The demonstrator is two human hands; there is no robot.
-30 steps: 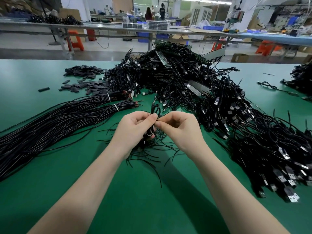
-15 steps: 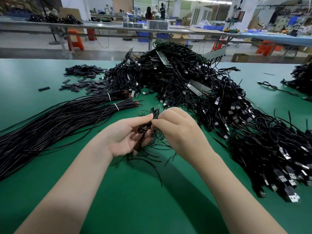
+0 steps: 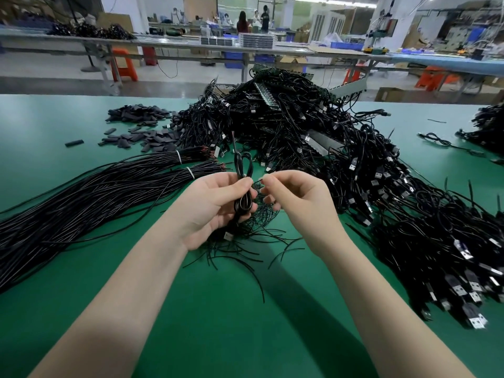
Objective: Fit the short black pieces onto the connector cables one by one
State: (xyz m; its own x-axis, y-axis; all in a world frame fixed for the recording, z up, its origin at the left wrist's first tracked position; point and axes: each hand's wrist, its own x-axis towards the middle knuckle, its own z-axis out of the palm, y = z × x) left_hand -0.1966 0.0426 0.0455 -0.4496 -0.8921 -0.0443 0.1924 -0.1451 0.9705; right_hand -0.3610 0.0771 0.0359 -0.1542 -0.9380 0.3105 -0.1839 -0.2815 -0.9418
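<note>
**Hands preparing a coiled connector cable at the assembly desk**

Far left, two bundles of straight black wires [image 3: 90, 192], each cinched with a white tie, lie fanned across the green desk [image 3: 218, 323], their stripped ends pointing toward the centre, presumably so single wires can be drawn off. Behind them, the short black pieces [image 3: 141, 136] sit in a loose flat heap and a second mound farther back, with one stray piece [image 3: 74, 143] lying apart to the left; they are near the work zone but not in either hand.

At centre, the left hand [image 3: 210, 211] grips a coiled connector cable [image 3: 243, 186] upright, its fingers curled round the lower loops, which keeps the coil from springing open; a free wire end rises above the coil. A white plug body shows just below this hand. Just beside it, the right hand [image 3: 297, 200] has its fingers curled, thumb and forefinger pinching something thin and dark at the coil's side; it appears to be a thin tie or a wire end, though this is too small to confirm. Beneath both hands lies a scatter of thin black strands [image 3: 245, 246].

To the right, a large tangled pile of USB cables [image 3: 381, 186] spreads to the desk edge, probably the stock awaiting fitting.
</note>
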